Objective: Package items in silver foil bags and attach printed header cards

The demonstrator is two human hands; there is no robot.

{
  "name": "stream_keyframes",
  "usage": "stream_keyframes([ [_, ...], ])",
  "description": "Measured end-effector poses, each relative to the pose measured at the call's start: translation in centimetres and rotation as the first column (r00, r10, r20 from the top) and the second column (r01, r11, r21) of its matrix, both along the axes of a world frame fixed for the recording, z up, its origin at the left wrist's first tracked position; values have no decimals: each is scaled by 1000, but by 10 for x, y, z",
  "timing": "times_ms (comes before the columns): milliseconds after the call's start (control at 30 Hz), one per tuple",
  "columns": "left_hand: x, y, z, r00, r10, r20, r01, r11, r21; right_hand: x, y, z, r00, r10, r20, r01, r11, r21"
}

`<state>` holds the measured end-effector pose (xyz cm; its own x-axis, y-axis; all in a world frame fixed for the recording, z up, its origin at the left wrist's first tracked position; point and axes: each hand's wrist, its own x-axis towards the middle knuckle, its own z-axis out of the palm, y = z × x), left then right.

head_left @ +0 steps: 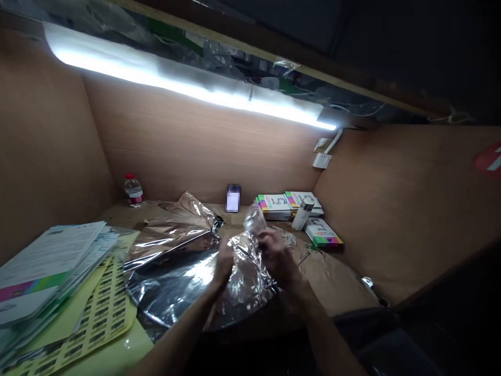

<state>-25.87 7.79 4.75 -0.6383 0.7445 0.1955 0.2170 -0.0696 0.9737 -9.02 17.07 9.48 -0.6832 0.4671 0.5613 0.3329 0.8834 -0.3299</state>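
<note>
A large flat foil balloon (pixel 172 282), shiny silver and rose-brown, lies spread and creased over the front of the bench. My left hand (pixel 224 263) is closed at the edge of its crumpled part, fingers slightly blurred. To the right, my right hand (pixel 276 256) is curled round bunched foil. A clear, crinkled plastic piece (pixel 255 219) sticks up above the right fingers, smeared by motion. What lies inside the right fist is hidden. More rose-brown foil (pixel 183 214) is heaped behind, with a dark gathered end near the bench's middle.
Printed sheets (pixel 50 266) and yellow label sheets (pixel 105 303) cover the left side. A red-capped bottle (pixel 133 190) stands back left, a phone (pixel 233 199) leans at the back wall. Numbered packets (pixel 276 204) and a white flask (pixel 302 214) stand back right. A lit lamp (pixel 195 89) hangs above.
</note>
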Motion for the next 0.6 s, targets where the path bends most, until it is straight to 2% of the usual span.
stream_keyframes([
  [33,-21,-20,10,993,117,-8,-116,993,20,-13,-24,-3,990,118,81,-122,991,49],
  [67,-40,-42,18,971,236,-38,-234,970,63,-26,-47,-9,968,180,175,-198,976,88],
  [100,-56,-64,22,924,346,-160,-326,935,136,-39,-68,-18,939,207,274,-245,963,111],
  [133,-68,-85,22,883,376,-280,-343,926,161,-51,-87,-27,905,231,357,-289,950,118],
  [200,-79,-119,9,859,194,-474,-207,978,23,-72,-113,-43,825,314,470,-387,920,65],
  [233,-80,-130,-2,853,50,-520,-119,988,-100,-78,-120,-49,776,386,498,-450,893,10],
  [267,-79,-138,-16,838,-83,-540,-47,973,-224,-82,-122,-51,729,460,507,-508,860,-51],
  [300,-77,-142,-29,812,-172,-558,-20,947,-321,-82,-120,-51,704,511,494,-540,836,-95],
  [333,-74,-145,-42,774,-222,-592,-34,920,-390,-80,-114,-50,723,512,464,-528,843,-106],
  [367,-72,-146,-53,725,-249,-642,-77,897,-435,-76,-105,-47,779,459,428,-469,879,-89],
  [433,-68,-147,-66,610,-286,-739,-184,856,-483,-66,-81,-42,889,261,376,-264,963,-45],
  [500,-67,-148,-69,519,-334,-786,-242,825,-511,-60,-53,-40,892,166,420,-152,986,-67],
  [600,-67,-151,-66,471,-387,-792,-251,802,-542,-71,-8,-36,845,204,494,-155,978,-138],
])
